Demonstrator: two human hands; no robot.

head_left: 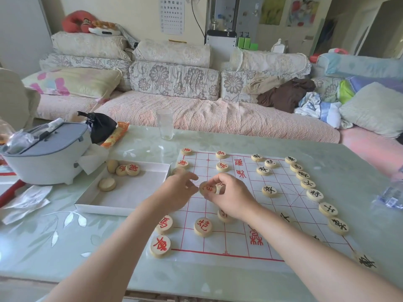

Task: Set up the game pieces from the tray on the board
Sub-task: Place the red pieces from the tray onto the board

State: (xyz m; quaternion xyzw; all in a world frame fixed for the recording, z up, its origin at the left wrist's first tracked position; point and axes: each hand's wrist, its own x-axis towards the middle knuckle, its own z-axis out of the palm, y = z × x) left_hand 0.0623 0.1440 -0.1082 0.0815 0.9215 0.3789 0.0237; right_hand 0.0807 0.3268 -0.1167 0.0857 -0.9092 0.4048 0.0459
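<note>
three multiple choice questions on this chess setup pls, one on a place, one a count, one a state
1. Where does the white tray lie?
A) left of the board
B) right of the board
C) on the sofa

2. How many pieces lie in the tray?
A) none
B) four
C) twelve

3. What is the right hand doing?
A) resting flat on the table
B) pinching a red-marked piece
C) lifting the glass

Answers:
1 A, the tray sits against the board's left edge.
2 B, three are clustered at its far corner and one lies apart.
3 B, its fingers hold the red-marked piece over the board.
</note>
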